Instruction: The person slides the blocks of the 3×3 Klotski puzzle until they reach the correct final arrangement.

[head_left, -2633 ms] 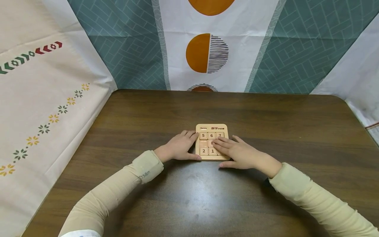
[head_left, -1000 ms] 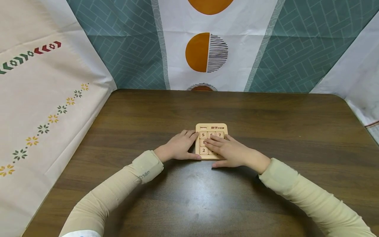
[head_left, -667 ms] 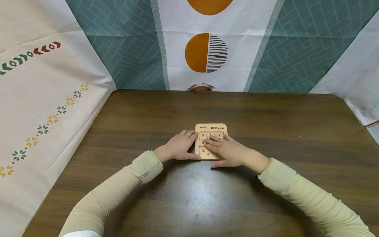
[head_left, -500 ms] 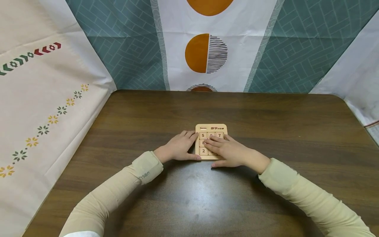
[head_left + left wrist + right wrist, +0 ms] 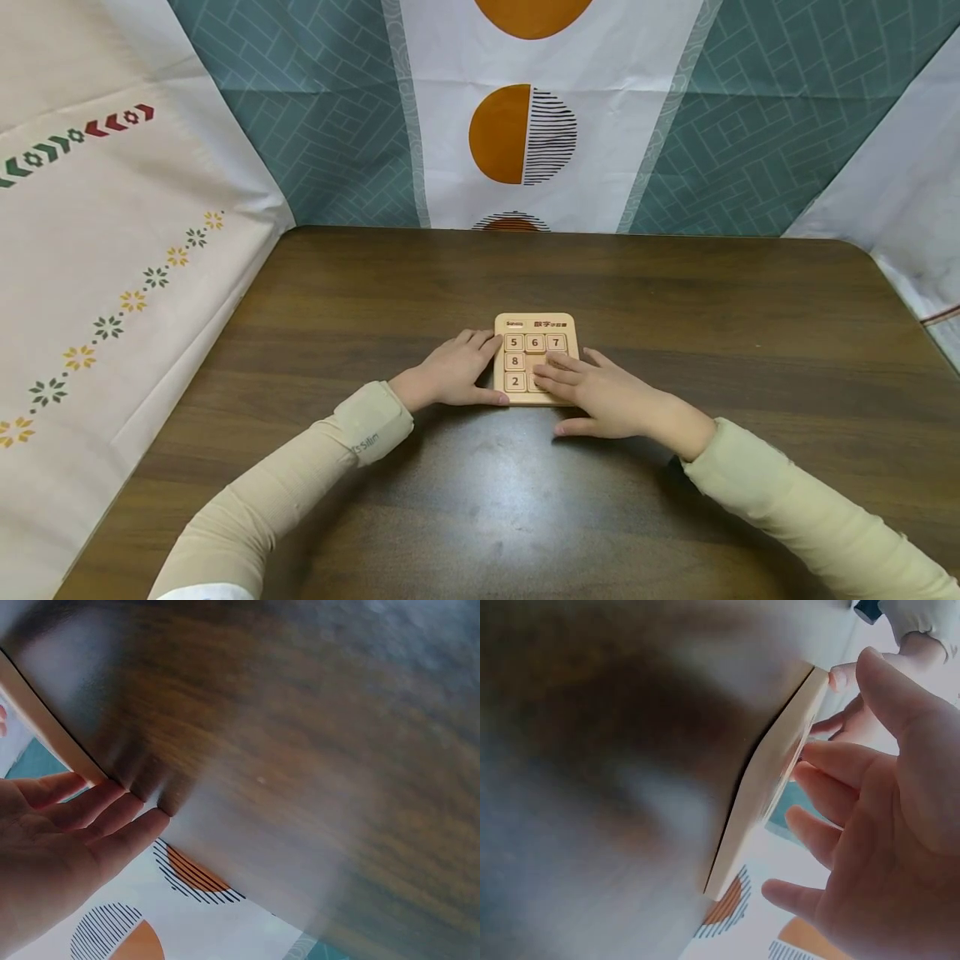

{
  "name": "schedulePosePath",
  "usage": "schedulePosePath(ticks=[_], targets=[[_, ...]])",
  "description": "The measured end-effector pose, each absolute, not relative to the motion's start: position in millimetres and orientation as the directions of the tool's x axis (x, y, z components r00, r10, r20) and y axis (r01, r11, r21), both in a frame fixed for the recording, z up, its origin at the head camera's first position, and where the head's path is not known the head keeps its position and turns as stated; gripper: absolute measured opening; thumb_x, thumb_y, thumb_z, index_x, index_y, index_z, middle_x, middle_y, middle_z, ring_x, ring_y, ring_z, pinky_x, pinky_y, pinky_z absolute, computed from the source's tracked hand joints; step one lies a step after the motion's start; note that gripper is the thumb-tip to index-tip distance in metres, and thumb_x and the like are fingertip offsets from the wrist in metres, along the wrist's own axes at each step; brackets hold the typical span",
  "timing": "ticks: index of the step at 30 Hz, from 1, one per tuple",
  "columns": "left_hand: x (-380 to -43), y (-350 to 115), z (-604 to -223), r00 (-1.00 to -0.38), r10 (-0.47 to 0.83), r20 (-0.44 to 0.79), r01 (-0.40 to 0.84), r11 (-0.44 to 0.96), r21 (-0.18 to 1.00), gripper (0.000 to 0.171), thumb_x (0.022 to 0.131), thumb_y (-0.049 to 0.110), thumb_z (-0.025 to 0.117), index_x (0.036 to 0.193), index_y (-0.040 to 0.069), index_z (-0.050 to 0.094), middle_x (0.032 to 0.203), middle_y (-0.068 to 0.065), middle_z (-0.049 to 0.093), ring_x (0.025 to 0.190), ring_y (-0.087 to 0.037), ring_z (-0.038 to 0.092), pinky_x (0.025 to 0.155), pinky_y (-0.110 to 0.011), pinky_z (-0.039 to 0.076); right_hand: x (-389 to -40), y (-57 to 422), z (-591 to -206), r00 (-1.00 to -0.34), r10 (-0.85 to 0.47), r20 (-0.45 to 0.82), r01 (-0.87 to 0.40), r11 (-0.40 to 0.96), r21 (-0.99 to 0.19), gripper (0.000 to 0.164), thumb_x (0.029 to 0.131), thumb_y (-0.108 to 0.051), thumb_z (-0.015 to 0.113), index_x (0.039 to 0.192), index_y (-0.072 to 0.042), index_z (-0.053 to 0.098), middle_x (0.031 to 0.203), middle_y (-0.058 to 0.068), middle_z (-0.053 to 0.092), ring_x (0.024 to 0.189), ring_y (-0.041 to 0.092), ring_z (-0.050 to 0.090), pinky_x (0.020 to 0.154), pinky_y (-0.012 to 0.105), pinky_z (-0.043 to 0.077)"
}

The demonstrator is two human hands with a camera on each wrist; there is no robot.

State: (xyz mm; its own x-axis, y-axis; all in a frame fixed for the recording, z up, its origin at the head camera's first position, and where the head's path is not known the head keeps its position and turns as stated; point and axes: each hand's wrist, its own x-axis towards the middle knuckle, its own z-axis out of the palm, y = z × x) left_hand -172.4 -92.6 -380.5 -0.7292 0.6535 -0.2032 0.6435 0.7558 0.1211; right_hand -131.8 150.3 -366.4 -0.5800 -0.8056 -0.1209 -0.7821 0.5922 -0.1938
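A pale wooden sliding number puzzle (image 5: 525, 324) lies flat on the brown table. Its top row reads 5, 6, 7; below the 5 come the 8 tile (image 5: 514, 362) and the 2 tile (image 5: 515, 382). The middle slot shows bare wood. My left hand (image 5: 459, 371) rests along the puzzle's left side, straight fingertips at its edge and thumb at the near left corner. My right hand (image 5: 611, 400) reaches over from the right, its extended fingertips over the middle and lower right tiles, which it partly hides. In the right wrist view its fingers (image 5: 829, 791) are only slightly bent above the board.
The dark wood table (image 5: 375, 283) spreads around the puzzle on all sides. A green and white patterned cloth (image 5: 337, 125) hangs behind its far edge, and a cream embroidered cloth (image 5: 90, 275) drapes along the left.
The 8 tile has slid left from the middle slot into the left column. My right hand went left with it, then drew back right, uncovering the 6. My left hand stays put.
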Motion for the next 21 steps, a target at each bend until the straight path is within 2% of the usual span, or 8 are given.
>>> schedulePosePath(ticks=[21], targets=[[-171.9, -92.6, -380.1, -0.729, 0.654, -0.201, 0.644, 0.755, 0.123, 0.094, 0.079, 0.065, 0.052, 0.141, -0.002, 0.028, 0.140, -0.020, 0.032, 0.125, -0.032, 0.034, 0.099, -0.041, 0.033, -135.1, 152.2, -370.8, -0.585, -0.803, -0.114, -0.777, 0.595, -0.205, 0.068, 0.085, -0.048, 0.056, 0.138, -0.009, 0.040, 0.144, 0.007, 0.034, 0.134, 0.029, 0.022, 0.099, 0.062, 0.019]])
